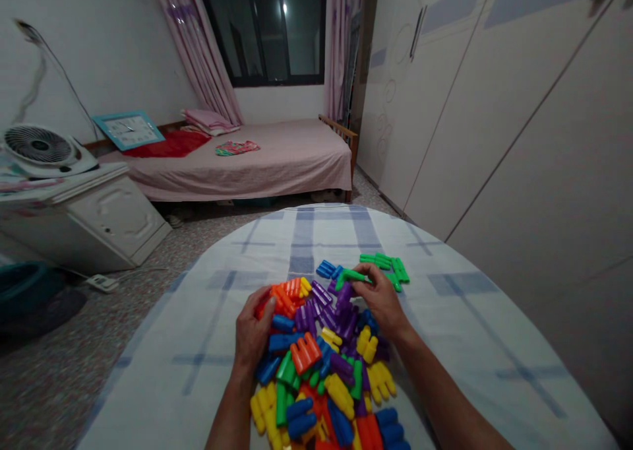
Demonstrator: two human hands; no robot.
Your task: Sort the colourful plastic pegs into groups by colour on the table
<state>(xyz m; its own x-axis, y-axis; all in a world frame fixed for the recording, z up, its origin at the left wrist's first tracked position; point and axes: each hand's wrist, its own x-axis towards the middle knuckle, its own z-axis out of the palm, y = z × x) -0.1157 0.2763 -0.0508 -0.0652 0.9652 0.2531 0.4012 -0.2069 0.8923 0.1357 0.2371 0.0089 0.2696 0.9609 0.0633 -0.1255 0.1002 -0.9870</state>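
A heap of bullet-shaped plastic building pieces in yellow, blue, purple, orange and green lies on the round table (208,324). My right hand (380,299) pinches a green building piece (352,276) above the far side of the heap, over some purple pieces (341,305). At the heap's left edge, my left hand (253,328) curls its thumb and fingers around an orange building piece (262,308), partly hidden by the fingers. More orange pieces (284,298) lie against that hand. Beyond my right hand, several green pieces (399,270) are grouped together, with blue pieces (326,268) to their left.
A checked cloth covers the table. Past its far edge stands a bed (277,160) with a clock (129,130) on it. White wardrobe doors (494,140) line the right side. At left, a fan (42,145) sits on a low cabinet (113,219).
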